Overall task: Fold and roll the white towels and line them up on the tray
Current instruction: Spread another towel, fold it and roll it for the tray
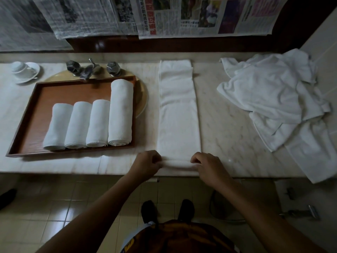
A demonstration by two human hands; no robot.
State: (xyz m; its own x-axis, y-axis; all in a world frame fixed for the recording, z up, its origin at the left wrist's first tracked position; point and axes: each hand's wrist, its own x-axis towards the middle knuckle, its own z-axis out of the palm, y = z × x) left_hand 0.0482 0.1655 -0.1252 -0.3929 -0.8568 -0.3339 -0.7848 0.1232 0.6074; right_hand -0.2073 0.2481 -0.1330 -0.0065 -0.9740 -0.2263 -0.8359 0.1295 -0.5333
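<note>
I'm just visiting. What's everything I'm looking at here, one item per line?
rolled towels: four, white, side by side on tray
tray: one, reddish-brown, counter's left
folded towel: one, white, mid-counter, near end rolled
towel pile: one, white, crumpled at right
cup and saucer: one, white, far left
tap: one, metal, behind tray
newspapers: several, printed, back wall
counter: one, pale marble
left hand: grips roll's left end
right hand: grips roll's right end
</note>
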